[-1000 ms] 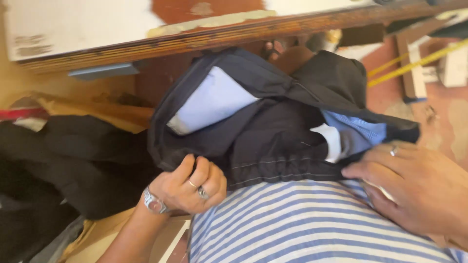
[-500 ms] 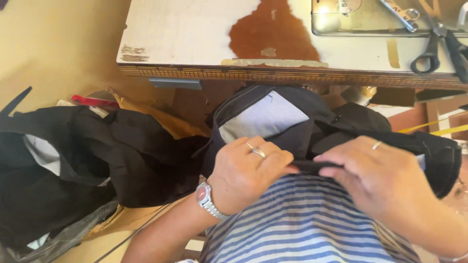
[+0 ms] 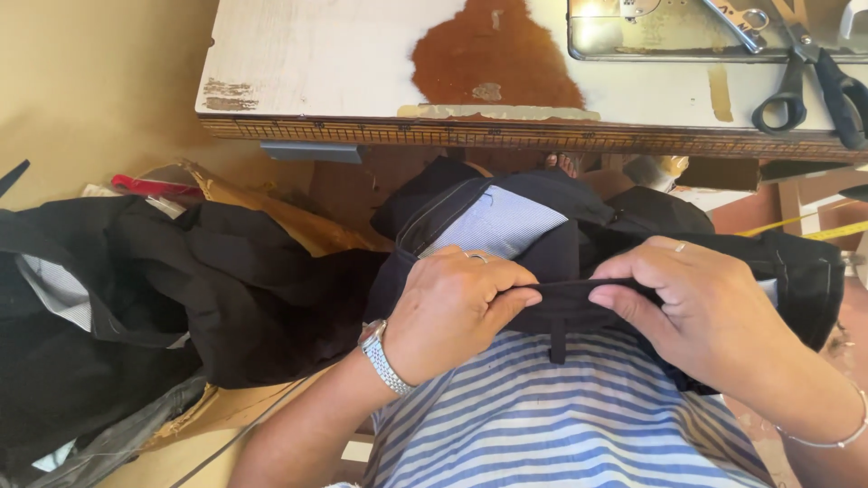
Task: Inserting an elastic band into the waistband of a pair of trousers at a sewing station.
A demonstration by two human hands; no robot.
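Left hand (image 3: 457, 312) and right hand (image 3: 696, 312) each pinch the dark garment's waistband (image 3: 565, 287); fingertips tucked under cloth, grip depth unclear, possibly shallow.

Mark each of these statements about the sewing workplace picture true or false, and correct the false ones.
1. Both hands pinch the waistband of the dark trousers. True: the left hand and the right hand grip it between thumb and fingers.
2. The scissors lie on the floor. False: they lie on the white worktable, at its right end.
3. A wristwatch is on the left wrist. True.
4. The person wears a plain red shirt. False: the striped shirt is blue and white.
5. A pile of dark garments lies to the person's left. True.
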